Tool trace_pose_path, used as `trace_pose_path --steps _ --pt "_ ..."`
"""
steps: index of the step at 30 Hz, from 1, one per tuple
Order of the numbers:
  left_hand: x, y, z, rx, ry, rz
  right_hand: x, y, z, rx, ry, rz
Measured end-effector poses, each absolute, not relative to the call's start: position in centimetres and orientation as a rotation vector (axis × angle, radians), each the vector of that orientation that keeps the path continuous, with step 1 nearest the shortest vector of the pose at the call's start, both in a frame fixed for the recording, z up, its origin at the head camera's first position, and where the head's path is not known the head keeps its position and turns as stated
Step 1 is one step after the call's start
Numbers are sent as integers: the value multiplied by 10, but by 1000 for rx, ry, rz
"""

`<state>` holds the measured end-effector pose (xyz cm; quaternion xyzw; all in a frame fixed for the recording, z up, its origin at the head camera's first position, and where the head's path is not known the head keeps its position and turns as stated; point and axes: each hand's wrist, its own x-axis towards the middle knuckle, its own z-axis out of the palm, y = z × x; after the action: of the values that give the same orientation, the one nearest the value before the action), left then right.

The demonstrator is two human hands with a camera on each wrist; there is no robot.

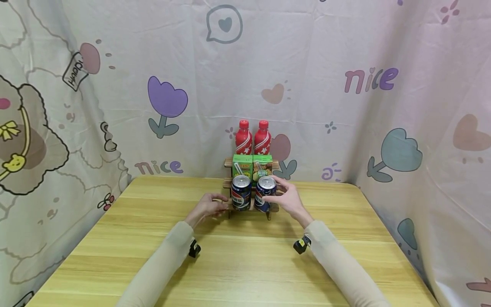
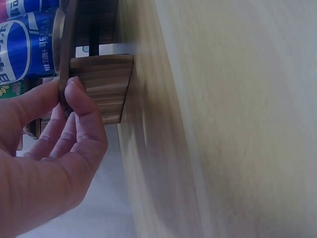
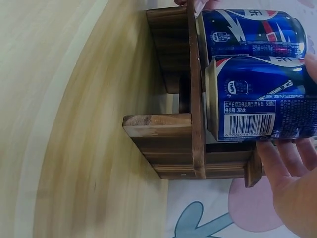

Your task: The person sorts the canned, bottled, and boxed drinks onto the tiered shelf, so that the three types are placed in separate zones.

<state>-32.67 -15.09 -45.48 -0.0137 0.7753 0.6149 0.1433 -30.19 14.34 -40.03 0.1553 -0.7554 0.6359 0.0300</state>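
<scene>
A small wooden tiered rack [image 1: 274, 207] stands on the table and holds the drinks. On its lowest tier, a dark blue soda can [image 1: 241, 199] sits at the left. Beside it is a second blue soda can [image 1: 261, 203], which my right hand [image 1: 289, 199] grips from the right side, thumb in front and fingers behind. In the right wrist view, this can's base [image 3: 213, 101] is right at the tier's board, leaning slightly. My left hand [image 1: 209, 207] pinches the left end of the lowest tier between thumb and fingers, as the left wrist view shows.
Two green juice boxes [image 1: 242, 163] stand on the middle tier, behind the cans. On the top tier are two red bottles [image 1: 244, 138]. The wooden table [image 1: 245, 264] reaches back to a patterned cloth curtain [image 1: 307, 51], which also hangs along both sides.
</scene>
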Motion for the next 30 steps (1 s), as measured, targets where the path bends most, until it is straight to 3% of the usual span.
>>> trace_pose_path --steps 30 --pt "-327 -152 -454 -24 2255 1761 -305 137 -398 594 -2383 1853"
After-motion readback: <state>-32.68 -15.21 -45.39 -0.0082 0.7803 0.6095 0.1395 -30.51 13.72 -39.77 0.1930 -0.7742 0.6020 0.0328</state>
